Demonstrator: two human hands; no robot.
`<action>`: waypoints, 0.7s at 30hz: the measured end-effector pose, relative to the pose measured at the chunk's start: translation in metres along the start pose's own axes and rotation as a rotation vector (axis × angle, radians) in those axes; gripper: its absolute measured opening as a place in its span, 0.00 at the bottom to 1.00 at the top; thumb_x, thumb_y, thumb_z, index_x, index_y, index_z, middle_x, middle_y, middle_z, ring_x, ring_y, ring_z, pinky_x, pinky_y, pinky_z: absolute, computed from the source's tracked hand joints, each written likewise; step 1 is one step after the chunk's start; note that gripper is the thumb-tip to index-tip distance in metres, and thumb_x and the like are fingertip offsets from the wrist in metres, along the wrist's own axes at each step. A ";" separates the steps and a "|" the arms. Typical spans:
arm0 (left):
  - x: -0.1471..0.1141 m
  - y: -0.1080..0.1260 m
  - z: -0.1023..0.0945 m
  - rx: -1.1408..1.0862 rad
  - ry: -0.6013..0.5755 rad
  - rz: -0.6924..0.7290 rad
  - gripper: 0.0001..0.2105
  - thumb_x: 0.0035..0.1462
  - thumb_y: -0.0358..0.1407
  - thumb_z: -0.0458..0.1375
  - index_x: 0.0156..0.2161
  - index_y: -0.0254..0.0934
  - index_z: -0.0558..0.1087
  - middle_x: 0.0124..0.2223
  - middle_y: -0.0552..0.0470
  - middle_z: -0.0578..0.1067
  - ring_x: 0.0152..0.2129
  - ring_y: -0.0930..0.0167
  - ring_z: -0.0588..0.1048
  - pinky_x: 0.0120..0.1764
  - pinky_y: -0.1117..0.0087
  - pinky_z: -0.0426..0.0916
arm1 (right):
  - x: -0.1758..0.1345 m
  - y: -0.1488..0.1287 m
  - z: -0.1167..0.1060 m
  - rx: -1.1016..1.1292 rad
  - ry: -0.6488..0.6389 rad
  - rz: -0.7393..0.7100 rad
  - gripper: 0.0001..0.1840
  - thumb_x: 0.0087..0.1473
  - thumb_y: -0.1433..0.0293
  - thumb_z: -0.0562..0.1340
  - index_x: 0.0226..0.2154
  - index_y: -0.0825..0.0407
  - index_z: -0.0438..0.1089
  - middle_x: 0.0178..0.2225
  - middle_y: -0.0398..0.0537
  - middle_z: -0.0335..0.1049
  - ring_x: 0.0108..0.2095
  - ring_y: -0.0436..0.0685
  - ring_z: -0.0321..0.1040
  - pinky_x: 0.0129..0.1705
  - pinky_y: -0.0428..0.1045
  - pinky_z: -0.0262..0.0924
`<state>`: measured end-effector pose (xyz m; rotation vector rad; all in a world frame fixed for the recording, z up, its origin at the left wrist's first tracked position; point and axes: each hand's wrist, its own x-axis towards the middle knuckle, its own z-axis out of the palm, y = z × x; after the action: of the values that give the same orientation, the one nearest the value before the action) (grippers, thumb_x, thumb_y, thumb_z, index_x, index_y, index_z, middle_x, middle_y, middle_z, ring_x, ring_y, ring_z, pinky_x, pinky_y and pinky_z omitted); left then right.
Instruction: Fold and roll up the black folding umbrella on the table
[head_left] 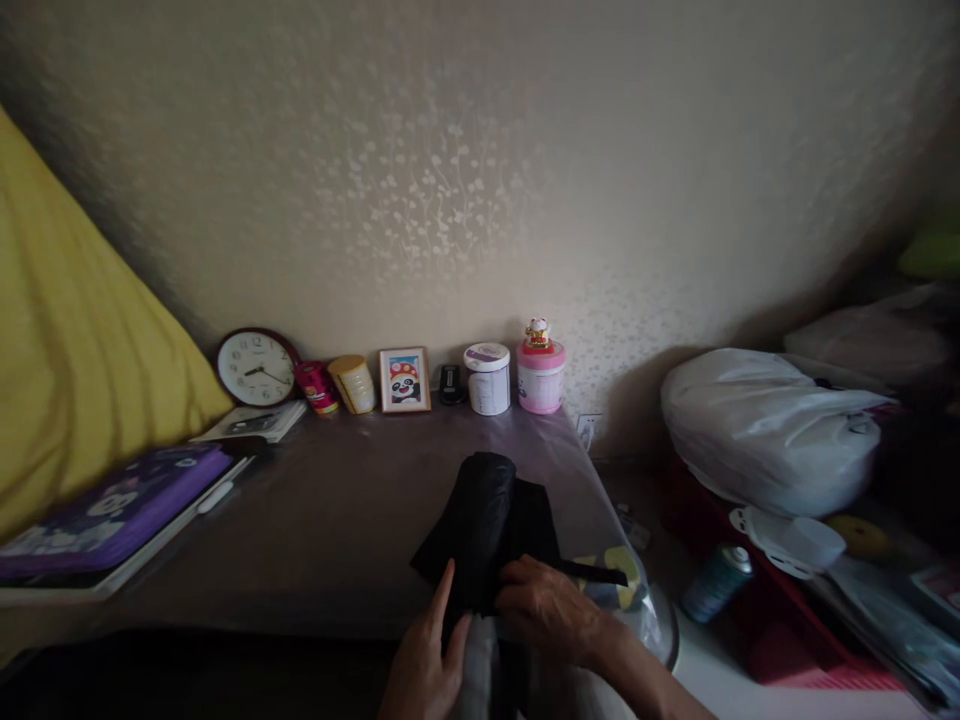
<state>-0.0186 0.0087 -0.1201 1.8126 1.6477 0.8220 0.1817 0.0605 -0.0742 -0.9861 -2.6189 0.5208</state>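
A black folded umbrella or cloth bundle (487,515) lies on the dark table (322,510) near its right front corner. My left hand (427,655) rests at the bundle's near edge, index finger stretched onto the black fabric. To its right, my right hand (551,605) presses on the bundle's near end, fingers curled over it, with a thin black strap (596,573) sticking out past it. Whether either hand truly grips the fabric is unclear.
Along the wall stand a round clock (257,367), a red tin (317,387), a yellow jar (353,383), a framed picture (405,379), a white tub (487,378) and a pink tub (540,375). A purple book (112,510) lies left. A white plastic bag (772,430) sits right.
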 end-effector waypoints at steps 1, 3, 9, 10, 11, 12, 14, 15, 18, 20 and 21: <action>0.000 0.000 0.000 -0.003 0.000 -0.002 0.27 0.60 0.38 0.42 0.63 0.31 0.49 0.61 0.42 0.62 0.56 0.71 0.64 0.55 0.66 0.60 | -0.002 0.002 -0.005 0.112 0.021 -0.006 0.14 0.57 0.73 0.52 0.33 0.48 0.73 0.35 0.45 0.73 0.36 0.52 0.68 0.38 0.45 0.61; -0.001 0.000 0.000 -0.018 0.005 -0.008 0.27 0.60 0.39 0.42 0.63 0.31 0.49 0.60 0.41 0.63 0.55 0.70 0.64 0.55 0.66 0.60 | -0.002 0.015 -0.015 0.244 0.158 0.111 0.14 0.57 0.71 0.51 0.38 0.47 0.72 0.36 0.44 0.74 0.36 0.52 0.70 0.38 0.45 0.62; -0.001 0.001 -0.001 -0.027 -0.007 -0.014 0.27 0.60 0.40 0.41 0.63 0.31 0.48 0.60 0.42 0.63 0.56 0.70 0.63 0.55 0.68 0.61 | 0.003 0.075 -0.016 -0.012 0.483 0.697 0.16 0.55 0.68 0.53 0.42 0.54 0.71 0.40 0.55 0.74 0.41 0.60 0.71 0.44 0.51 0.60; -0.001 0.001 -0.001 -0.019 -0.005 -0.012 0.27 0.60 0.40 0.41 0.63 0.31 0.48 0.60 0.42 0.62 0.56 0.70 0.63 0.55 0.67 0.60 | 0.004 0.083 -0.014 0.012 0.475 0.729 0.16 0.54 0.68 0.53 0.42 0.54 0.71 0.39 0.55 0.75 0.41 0.60 0.71 0.44 0.51 0.60; -0.001 0.002 -0.001 -0.008 -0.006 -0.010 0.27 0.60 0.40 0.41 0.63 0.30 0.48 0.61 0.41 0.62 0.56 0.69 0.63 0.55 0.67 0.60 | 0.005 0.088 -0.011 0.042 0.464 0.748 0.16 0.54 0.68 0.53 0.42 0.55 0.71 0.39 0.55 0.75 0.41 0.60 0.72 0.44 0.51 0.61; -0.002 0.002 -0.001 0.004 -0.005 -0.010 0.27 0.60 0.39 0.40 0.63 0.29 0.48 0.61 0.41 0.61 0.56 0.69 0.63 0.55 0.67 0.60 | 0.006 0.092 -0.009 0.076 0.460 0.763 0.16 0.53 0.68 0.54 0.41 0.55 0.71 0.39 0.55 0.75 0.41 0.60 0.72 0.43 0.50 0.61; -0.002 0.003 -0.001 0.021 -0.005 -0.018 0.27 0.60 0.39 0.40 0.63 0.29 0.48 0.61 0.41 0.61 0.56 0.69 0.64 0.55 0.66 0.60 | 0.009 0.095 -0.006 0.171 0.485 0.785 0.17 0.52 0.66 0.54 0.40 0.55 0.72 0.38 0.54 0.75 0.39 0.60 0.72 0.40 0.49 0.62; -0.002 0.003 -0.001 0.025 -0.003 -0.025 0.27 0.60 0.39 0.40 0.63 0.30 0.48 0.61 0.41 0.61 0.55 0.69 0.64 0.55 0.66 0.60 | 0.010 0.096 -0.006 0.235 0.513 0.792 0.18 0.51 0.65 0.54 0.39 0.55 0.73 0.37 0.54 0.76 0.38 0.59 0.72 0.39 0.49 0.63; -0.002 0.004 -0.001 0.033 0.006 -0.032 0.27 0.60 0.39 0.41 0.63 0.30 0.49 0.61 0.42 0.62 0.55 0.69 0.65 0.54 0.66 0.61 | 0.015 0.093 -0.007 0.455 0.590 0.806 0.20 0.50 0.60 0.55 0.38 0.56 0.73 0.33 0.51 0.76 0.34 0.58 0.72 0.32 0.48 0.64; -0.001 0.003 0.000 0.028 0.004 -0.027 0.27 0.60 0.38 0.41 0.63 0.30 0.49 0.60 0.42 0.62 0.55 0.69 0.65 0.54 0.66 0.61 | 0.018 0.091 -0.007 0.528 0.592 0.805 0.22 0.50 0.58 0.55 0.37 0.56 0.74 0.31 0.50 0.76 0.32 0.58 0.72 0.30 0.48 0.63; -0.001 0.003 0.000 0.023 0.003 -0.026 0.27 0.60 0.38 0.41 0.63 0.30 0.48 0.60 0.42 0.62 0.55 0.70 0.65 0.54 0.67 0.61 | 0.021 0.091 -0.007 0.532 0.590 0.802 0.22 0.49 0.57 0.55 0.36 0.56 0.74 0.31 0.50 0.76 0.32 0.58 0.72 0.29 0.48 0.63</action>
<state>-0.0162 0.0072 -0.1182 1.8027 1.6855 0.7983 0.2211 0.1395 -0.1043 -1.6444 -1.3986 0.8681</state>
